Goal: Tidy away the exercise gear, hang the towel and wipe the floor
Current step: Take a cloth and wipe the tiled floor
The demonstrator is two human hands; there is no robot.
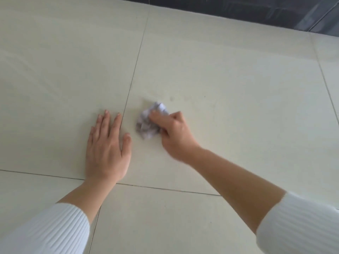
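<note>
Cream tiles make up the floor [229, 66], crossed by thin grey grout lines [128, 96]. At the left a white ribbed sleeve [45, 230] leads up to the left hand [107, 149]. It lies flat on the tile with fingers straight and slightly spread, holding nothing. It looks placed there as a prop, taking the person's weight while they lean low over the floor.

Just beside its thumb, across one of those lines, sits a crumpled pale wad [146, 125]; whether it is paper or thin cloth I cannot tell. The right hand [174, 132] has its fingers curled over the wad and presses it down on the tile, a grip that suits rubbing. The two hands are near each other but apart.

Just beyond the wad a few faint dull spots [172, 98] show on the tile, probably what the wiping is aimed at. At the far upper right a dark band [256, 10] runs along the floor's edge. None of the other things to be tidied shows here, so this reads as the floor-wiping step.
</note>
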